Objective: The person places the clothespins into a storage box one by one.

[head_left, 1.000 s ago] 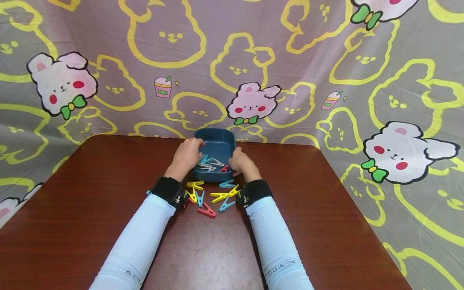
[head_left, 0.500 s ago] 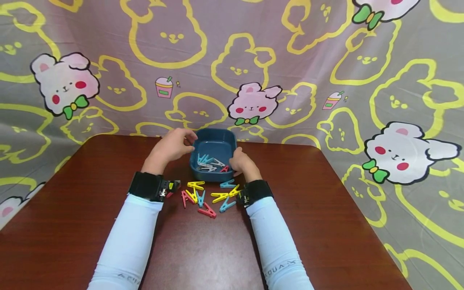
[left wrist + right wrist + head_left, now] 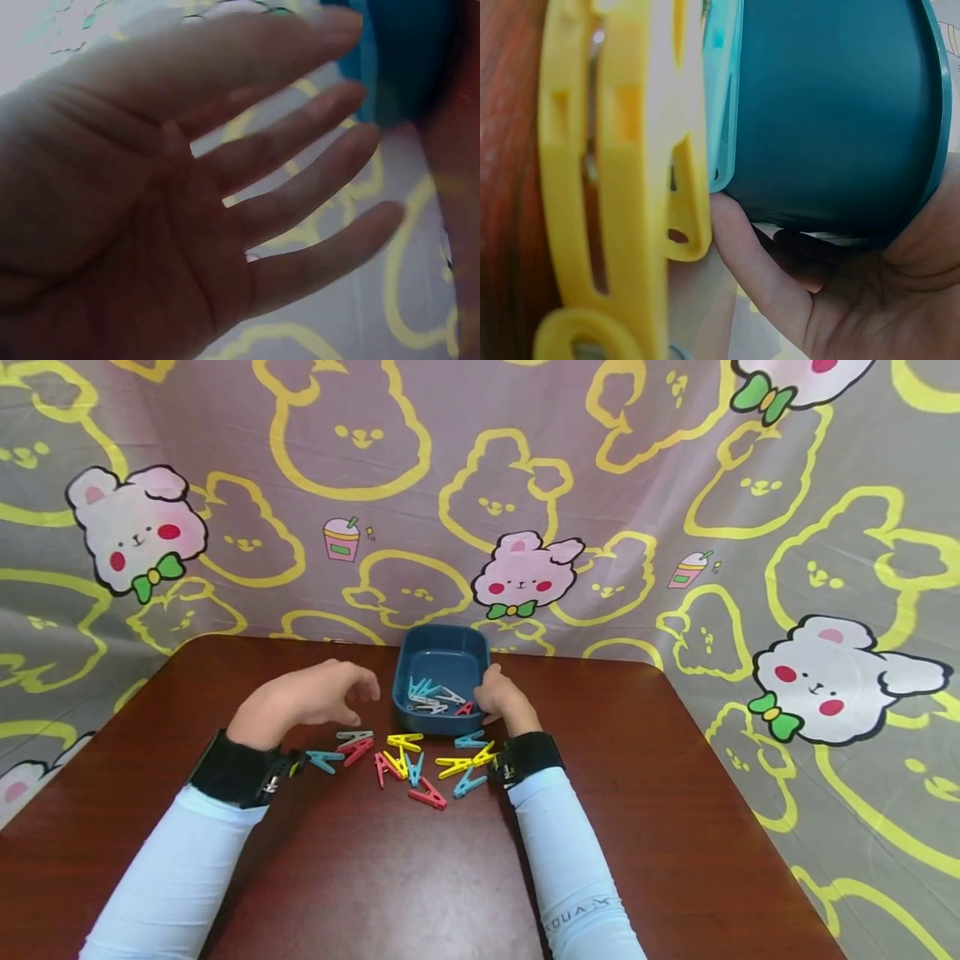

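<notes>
A dark blue box (image 3: 442, 724) stands at the far side of the table with blue, grey and red clothespins (image 3: 429, 700) inside it. At its right wall, my right hand (image 3: 501, 693) holds the box, and in the right wrist view (image 3: 840, 292) one finger extends below the base. My left hand (image 3: 311, 693) hovers left of the box, apart from it, fingers spread and holding nothing in the left wrist view. Below that hand lie a grey clothespin (image 3: 355, 736), a red clothespin (image 3: 355, 752) and a blue clothespin (image 3: 325, 761).
In front of the box, several yellow, red and blue clothespins are scattered, among them a yellow one (image 3: 453, 767) and a red one (image 3: 427, 794). A patterned curtain (image 3: 420, 527) hangs close behind the brown table (image 3: 637, 793).
My left hand has let go of the box's left side and moved left and toward me, uncovering clothespins on the table. My right hand stays at the box.
</notes>
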Action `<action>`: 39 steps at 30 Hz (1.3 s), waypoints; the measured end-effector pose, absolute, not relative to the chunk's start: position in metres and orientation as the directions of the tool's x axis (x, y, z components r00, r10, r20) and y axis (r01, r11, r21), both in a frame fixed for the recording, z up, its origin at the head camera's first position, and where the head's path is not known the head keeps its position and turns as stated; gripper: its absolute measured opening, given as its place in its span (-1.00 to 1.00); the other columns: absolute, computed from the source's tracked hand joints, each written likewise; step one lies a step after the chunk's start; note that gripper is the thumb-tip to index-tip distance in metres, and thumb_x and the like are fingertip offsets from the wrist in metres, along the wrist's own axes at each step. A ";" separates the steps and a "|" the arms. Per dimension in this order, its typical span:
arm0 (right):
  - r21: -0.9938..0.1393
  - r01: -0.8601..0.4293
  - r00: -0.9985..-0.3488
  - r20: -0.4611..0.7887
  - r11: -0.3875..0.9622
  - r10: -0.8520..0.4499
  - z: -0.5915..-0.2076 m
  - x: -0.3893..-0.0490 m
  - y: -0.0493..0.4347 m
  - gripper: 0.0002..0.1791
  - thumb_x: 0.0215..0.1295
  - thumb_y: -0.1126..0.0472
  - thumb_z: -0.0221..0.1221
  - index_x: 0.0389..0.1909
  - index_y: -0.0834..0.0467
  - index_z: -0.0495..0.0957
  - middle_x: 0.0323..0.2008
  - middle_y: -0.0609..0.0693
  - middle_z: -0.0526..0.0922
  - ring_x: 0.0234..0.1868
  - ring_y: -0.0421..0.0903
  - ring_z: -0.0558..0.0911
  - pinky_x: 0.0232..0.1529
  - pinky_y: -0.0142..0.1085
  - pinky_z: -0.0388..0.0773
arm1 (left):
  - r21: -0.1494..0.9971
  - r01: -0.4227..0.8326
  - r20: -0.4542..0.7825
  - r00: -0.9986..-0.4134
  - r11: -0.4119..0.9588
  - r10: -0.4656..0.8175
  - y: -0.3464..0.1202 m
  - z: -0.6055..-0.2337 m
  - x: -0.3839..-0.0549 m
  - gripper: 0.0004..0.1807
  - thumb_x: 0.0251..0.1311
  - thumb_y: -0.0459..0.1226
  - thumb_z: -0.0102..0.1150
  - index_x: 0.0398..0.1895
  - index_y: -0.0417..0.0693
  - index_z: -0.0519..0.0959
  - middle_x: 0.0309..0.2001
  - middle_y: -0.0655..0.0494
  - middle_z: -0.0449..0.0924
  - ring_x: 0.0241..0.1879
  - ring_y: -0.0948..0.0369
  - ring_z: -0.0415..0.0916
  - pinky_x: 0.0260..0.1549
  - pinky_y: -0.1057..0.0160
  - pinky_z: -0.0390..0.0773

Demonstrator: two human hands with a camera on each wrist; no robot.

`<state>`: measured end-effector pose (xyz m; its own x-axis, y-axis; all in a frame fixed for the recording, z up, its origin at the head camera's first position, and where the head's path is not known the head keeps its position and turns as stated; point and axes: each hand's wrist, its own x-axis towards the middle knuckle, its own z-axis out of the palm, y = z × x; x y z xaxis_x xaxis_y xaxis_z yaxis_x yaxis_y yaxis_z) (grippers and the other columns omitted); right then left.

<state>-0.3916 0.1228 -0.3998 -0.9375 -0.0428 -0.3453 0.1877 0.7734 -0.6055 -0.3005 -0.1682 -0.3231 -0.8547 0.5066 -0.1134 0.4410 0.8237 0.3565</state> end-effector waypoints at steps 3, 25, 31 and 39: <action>-0.610 0.185 -0.937 -0.346 0.770 -0.049 -0.400 -0.391 0.123 -0.13 0.78 0.16 -0.11 0.76 0.24 -0.46 0.66 0.34 0.26 -0.02 0.20 0.82 0.02 -0.10 0.83 | 0.350 0.432 -0.193 -0.835 0.831 0.515 -0.184 -0.335 -0.297 -0.60 0.16 -0.37 0.59 0.07 -0.13 0.70 0.02 -0.15 0.73 -0.04 -0.01 0.62 -0.09 0.02 0.76; -0.591 0.183 -0.941 -0.337 0.785 -0.035 -0.400 -0.390 0.124 -0.17 0.77 0.16 -0.07 0.76 0.25 -0.33 0.59 0.35 0.36 -0.21 0.09 0.83 -0.15 -0.19 0.84 | 0.193 0.329 -0.370 -0.848 0.924 0.380 -0.190 -0.372 -0.293 -0.71 -0.05 -0.32 0.70 -0.36 -0.11 0.69 -0.38 0.11 0.61 -0.37 0.17 0.45 -0.39 0.27 0.45; -0.590 0.185 -0.940 -0.339 0.786 -0.033 -0.400 -0.390 0.124 -0.18 0.76 0.16 -0.07 0.76 0.27 -0.31 0.55 0.36 0.40 -0.19 0.10 0.84 -0.13 -0.18 0.84 | 0.172 0.351 -0.386 -0.836 0.921 0.390 -0.186 -0.377 -0.295 -0.72 -0.03 -0.31 0.64 -0.61 -0.04 0.63 -0.52 0.22 0.45 -0.46 0.24 0.36 -0.47 0.33 0.34; -0.588 0.177 -0.943 -0.331 0.789 -0.036 -0.400 -0.389 0.125 -0.17 0.76 0.16 -0.07 0.76 0.26 -0.33 0.56 0.35 0.40 -0.24 0.09 0.83 -0.16 -0.19 0.84 | 0.155 0.333 -0.400 -0.839 0.930 0.368 -0.187 -0.376 -0.297 -0.74 -0.01 -0.34 0.54 -0.59 -0.03 0.57 -0.53 0.20 0.42 -0.47 0.23 0.36 -0.47 0.31 0.34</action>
